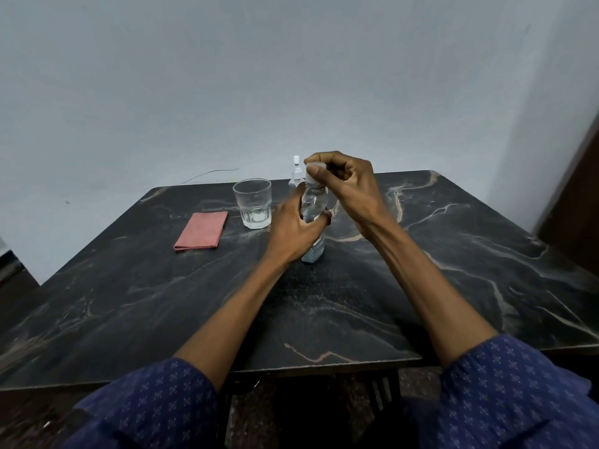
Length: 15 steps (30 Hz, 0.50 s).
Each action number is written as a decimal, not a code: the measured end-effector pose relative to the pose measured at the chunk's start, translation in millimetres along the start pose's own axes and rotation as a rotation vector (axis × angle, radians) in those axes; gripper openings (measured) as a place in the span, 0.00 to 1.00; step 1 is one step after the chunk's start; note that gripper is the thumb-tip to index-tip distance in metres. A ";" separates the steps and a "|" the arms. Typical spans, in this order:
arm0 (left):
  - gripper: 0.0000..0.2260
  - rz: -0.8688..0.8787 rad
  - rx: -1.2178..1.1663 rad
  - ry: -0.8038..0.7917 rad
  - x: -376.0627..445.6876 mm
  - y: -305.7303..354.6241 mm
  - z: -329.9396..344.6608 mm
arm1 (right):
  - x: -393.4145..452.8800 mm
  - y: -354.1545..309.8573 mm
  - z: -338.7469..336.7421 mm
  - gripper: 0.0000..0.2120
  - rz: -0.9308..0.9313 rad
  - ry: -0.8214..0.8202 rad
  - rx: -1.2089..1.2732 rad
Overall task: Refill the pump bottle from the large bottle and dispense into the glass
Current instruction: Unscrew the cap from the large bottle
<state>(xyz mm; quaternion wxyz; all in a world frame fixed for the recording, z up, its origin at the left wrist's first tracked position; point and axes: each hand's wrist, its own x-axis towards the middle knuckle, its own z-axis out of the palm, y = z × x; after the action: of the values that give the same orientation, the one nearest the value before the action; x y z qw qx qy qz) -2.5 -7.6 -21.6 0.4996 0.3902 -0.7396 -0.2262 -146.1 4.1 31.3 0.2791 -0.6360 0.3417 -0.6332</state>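
Note:
A clear large bottle [311,202] with liquid inside stands upright on the dark marble table [421,270], near its middle. My left hand [293,230] is wrapped around the bottle's body. My right hand [345,181] pinches the white cap [315,168] on top of it with thumb and fingers. Right behind the large bottle stands the small pump bottle [296,171], of which only the white pump head and neck show. An empty clear glass [253,202] stands to the left of both bottles.
A folded red cloth [201,230] lies flat to the left of the glass. A pale wall rises behind the table's far edge, and a dark door frame [577,196] stands at the right.

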 end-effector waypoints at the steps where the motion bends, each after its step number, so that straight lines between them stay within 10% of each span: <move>1: 0.22 0.006 0.004 0.000 0.2 0.4 0.2 | 0.1 -0.5 -1.3 0.11 -0.006 -0.006 0.007; 7: 0.29 -0.036 0.007 -0.009 -3.6 8.7 5.8 | -4.9 -1.7 6.9 0.09 -0.030 0.058 0.002; 15: 0.29 0.134 0.446 0.042 -1.9 -0.8 -0.3 | -8.7 9.5 -0.3 0.24 -0.018 0.266 -0.907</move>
<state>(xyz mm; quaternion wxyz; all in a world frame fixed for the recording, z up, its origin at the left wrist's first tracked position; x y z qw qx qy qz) -1.6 -6.6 -23.2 0.4303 0.4454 -0.7850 -0.0156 -146.9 5.2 18.5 -0.0785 -0.6100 0.6110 -0.4984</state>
